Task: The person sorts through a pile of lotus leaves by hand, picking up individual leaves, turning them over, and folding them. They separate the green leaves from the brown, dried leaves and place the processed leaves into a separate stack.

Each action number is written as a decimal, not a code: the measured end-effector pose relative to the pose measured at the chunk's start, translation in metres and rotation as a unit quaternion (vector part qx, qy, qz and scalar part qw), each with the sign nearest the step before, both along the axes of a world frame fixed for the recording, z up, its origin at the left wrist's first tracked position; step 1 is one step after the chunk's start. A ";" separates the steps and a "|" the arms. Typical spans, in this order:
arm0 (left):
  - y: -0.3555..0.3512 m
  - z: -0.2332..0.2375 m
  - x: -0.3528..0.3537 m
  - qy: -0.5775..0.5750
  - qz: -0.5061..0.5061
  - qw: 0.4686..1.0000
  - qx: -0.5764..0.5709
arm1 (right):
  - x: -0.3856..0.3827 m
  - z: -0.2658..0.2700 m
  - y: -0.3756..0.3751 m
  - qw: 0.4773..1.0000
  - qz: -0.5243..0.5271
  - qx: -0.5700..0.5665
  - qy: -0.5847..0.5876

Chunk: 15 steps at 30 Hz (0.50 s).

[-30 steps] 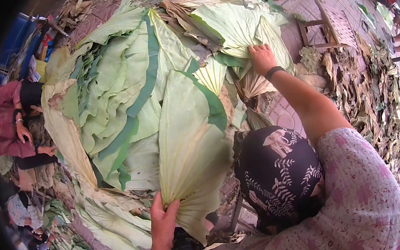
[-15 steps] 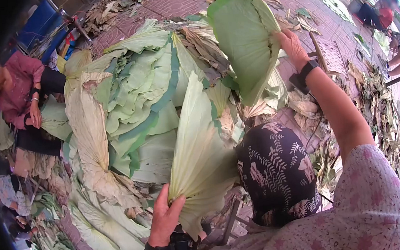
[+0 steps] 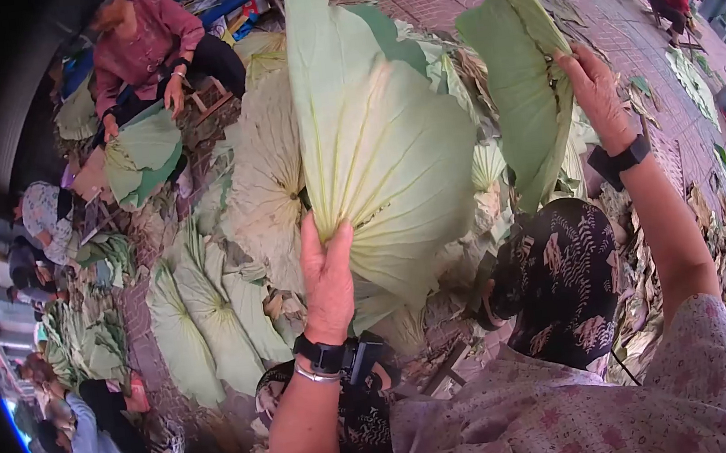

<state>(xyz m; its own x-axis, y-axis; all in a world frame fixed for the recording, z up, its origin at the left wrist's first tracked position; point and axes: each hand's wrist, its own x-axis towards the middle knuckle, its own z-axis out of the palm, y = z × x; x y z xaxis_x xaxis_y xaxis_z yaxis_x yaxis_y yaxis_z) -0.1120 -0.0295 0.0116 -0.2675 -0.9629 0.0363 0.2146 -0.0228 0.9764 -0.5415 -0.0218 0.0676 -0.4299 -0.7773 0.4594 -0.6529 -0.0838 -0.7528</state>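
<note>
My left hand (image 3: 328, 274) grips a large pale green lotus leaf (image 3: 404, 156) near the centre where its veins meet, with the thumb on the near face. The leaf stands upright, spread like a fan. To the right, my raised right hand (image 3: 599, 100) pinches a greener, folded lotus leaf (image 3: 511, 78) by its right side. Behind the left leaf is a dried, tan lotus leaf (image 3: 265, 175). Several pale leaves (image 3: 218, 317) lie overlapping at lower left. The stack behind the held leaf is mostly hidden.
At upper left a seated co-worker in a pink shirt (image 3: 145, 46) holds a folded lotus leaf (image 3: 143, 157). More people sit along the left. Dry leaf scraps (image 3: 645, 303) litter the right side, and paving (image 3: 424, 8) shows at the back.
My left hand has lifted its leaf, which now stands upright and hides most of the stack. The right hand still holds its leaf. The view has swung left, showing more of the co-worker.
</note>
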 end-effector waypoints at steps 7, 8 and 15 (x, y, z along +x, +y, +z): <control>0.002 -0.022 -0.020 0.129 0.031 0.984 0.117 | 0.189 0.004 -0.012 0.972 0.183 0.051 0.137; 0.002 -0.024 -0.021 0.152 0.025 0.978 0.143 | 0.211 -0.009 -0.010 0.961 0.211 0.061 0.169; -0.008 -0.045 0.000 0.215 -0.053 0.942 0.254 | 0.271 -0.091 0.017 0.937 0.284 0.090 0.184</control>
<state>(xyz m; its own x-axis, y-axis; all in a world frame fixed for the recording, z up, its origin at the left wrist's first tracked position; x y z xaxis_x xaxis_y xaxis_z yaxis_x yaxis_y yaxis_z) -0.1125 -0.0374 -0.0336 -0.4280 -0.8544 -0.2946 0.5576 -0.5062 0.6579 -0.2705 -0.0047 -0.0237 0.2388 -0.9113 0.3354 -0.7593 -0.3906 -0.5205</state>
